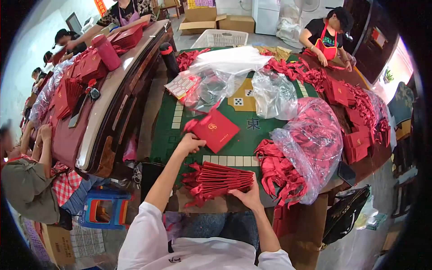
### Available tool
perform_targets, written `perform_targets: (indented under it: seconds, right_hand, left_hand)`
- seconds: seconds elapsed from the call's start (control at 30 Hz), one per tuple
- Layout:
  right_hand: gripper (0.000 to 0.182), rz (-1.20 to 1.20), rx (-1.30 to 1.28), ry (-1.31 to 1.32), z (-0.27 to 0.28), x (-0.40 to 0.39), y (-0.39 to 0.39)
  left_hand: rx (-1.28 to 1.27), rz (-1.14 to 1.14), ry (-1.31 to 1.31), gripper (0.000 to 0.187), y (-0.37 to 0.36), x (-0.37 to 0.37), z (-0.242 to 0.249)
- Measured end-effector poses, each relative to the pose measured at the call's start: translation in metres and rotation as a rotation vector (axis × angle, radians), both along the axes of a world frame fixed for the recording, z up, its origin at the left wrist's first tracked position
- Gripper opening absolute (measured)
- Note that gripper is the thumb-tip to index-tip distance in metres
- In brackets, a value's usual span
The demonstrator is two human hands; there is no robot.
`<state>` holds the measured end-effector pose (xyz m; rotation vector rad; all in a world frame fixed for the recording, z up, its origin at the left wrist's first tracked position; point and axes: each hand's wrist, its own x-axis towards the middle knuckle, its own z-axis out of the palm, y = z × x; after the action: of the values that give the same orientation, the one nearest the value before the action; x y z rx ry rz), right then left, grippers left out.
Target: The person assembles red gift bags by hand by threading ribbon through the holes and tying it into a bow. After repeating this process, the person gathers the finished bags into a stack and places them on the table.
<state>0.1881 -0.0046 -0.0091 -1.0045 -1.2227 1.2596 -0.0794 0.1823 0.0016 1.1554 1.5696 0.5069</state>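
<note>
My left hand (191,144) pinches the lower left edge of a flat red paper gift bag (218,131) with gold print and a blurred ribbon at its left side. Below it, close to the table's near edge, a fanned stack of red gift bags (222,178) has ribbons bunched at its left end. My right hand (247,194) grips the stack's right end, thumb showing; the other fingers are partly hidden. Beside the stack lies a heap of red ribbons (274,168), spilling from a clear plastic bag (315,144).
Clear plastic bags (273,92) and a sheet of labels (181,86) lie across the green mahjong-print table (164,141). A dark bottle (169,59) stands at the far left corner. One person (330,38) works at the far right; several others sit around the left table (105,121).
</note>
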Motion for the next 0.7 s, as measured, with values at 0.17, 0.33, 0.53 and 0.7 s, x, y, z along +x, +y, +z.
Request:
perform_targets:
  seconds: [0.17,0.33,0.53,0.7]
  right_hand:
    - [0.064,0.002,0.005,0.061,0.011,-0.001,0.001]
    - [0.066,-0.005,0.006,0.041,0.006,-0.001,0.004]
    - [0.067,-0.005,-0.016,0.036,0.006,0.0,0.003]
    - [0.068,-0.01,-0.001,0.018,0.004,0.0,0.005]
  left_hand:
    - [0.338,-0.141,0.246,0.023,-0.018,-0.005,0.014]
    - [1.041,-0.247,0.39,0.034,0.01,0.016,0.026]
    - [0.808,-0.178,0.692,0.059,0.026,0.029,-0.004]
    - [0.345,-0.286,0.604,0.056,0.008,0.022,0.029]
